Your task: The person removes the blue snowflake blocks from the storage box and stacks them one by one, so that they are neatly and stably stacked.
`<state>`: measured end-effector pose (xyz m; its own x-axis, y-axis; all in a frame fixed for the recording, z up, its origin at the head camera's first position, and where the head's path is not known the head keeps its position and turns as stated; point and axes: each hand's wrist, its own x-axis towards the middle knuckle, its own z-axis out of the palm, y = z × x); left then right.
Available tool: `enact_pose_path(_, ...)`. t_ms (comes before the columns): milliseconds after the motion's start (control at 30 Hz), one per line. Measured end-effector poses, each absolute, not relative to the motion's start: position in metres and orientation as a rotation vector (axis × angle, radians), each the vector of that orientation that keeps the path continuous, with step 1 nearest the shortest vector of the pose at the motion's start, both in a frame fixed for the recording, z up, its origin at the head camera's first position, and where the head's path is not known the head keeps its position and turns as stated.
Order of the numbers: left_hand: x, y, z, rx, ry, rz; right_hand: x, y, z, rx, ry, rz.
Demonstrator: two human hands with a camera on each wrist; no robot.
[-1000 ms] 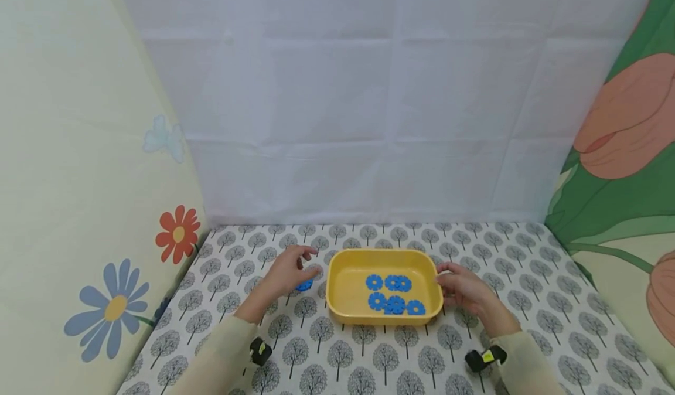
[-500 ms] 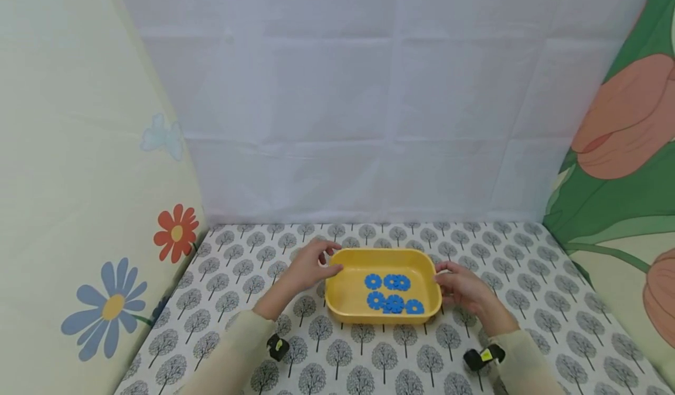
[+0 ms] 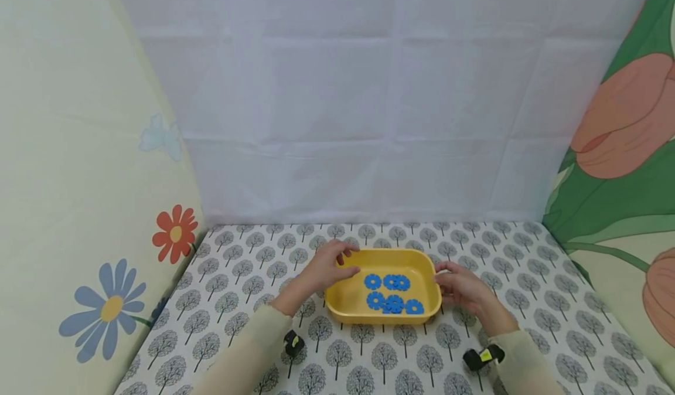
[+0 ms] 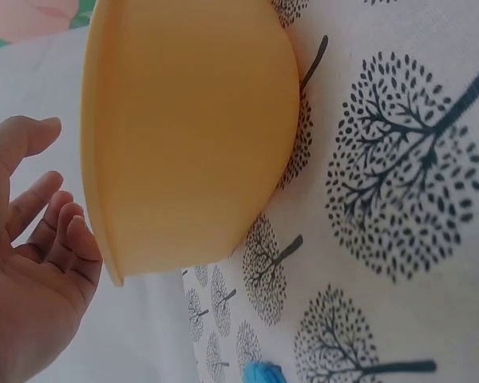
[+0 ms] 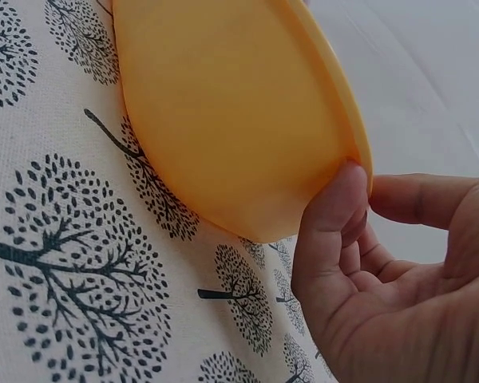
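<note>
Left hand [image 3: 326, 267] loose above yellow tray [image 3: 347, 294] — right hand [image 3: 465, 288] in pinch on rim [image 5: 359, 142]

Yellow tray [image 3: 379, 320]: softly lit in the head view; pale and low in contrast in the left wrist view, deeper orange in the right wrist view.
White backdrop [image 3: 337, 90]: behind the tray; dull grey-white, moderately dim, its creases faintly lighter.
Tree-print cloth [image 3: 316, 360]: around the tray; diffuse light in the head view, soft shading close under the tray in the right wrist view.
Blue pieces [image 3: 395, 308]: inside the tray; saturated, edges soft, overlapping outlines hard to separate.
Floral panel [image 3: 58, 196]: left of the tray; evenly lit, slanting outward in wide-angle perspective.
</note>
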<state>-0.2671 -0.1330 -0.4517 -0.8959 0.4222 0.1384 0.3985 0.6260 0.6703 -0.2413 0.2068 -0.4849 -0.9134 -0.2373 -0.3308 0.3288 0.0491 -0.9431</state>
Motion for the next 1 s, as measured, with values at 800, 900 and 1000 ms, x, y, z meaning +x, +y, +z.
enact_pose_path(800, -0.278, -0.107, -0.458, 0.751, 2.674, 0.914, -0.240, 0.208, -0.484, 0.035, 1.917, -1.926)
enact_pose_path(900, -0.279, -0.104, -0.458, 0.749, 2.651, 0.833, -0.239, 0.208, -0.484, 0.045, 1.925, -1.920)
enact_pose_path(1000, -0.280, -0.101, -0.459, 0.758, 2.653, 0.734, -0.240, 0.208, -0.485, 0.051, 1.929, -1.919)
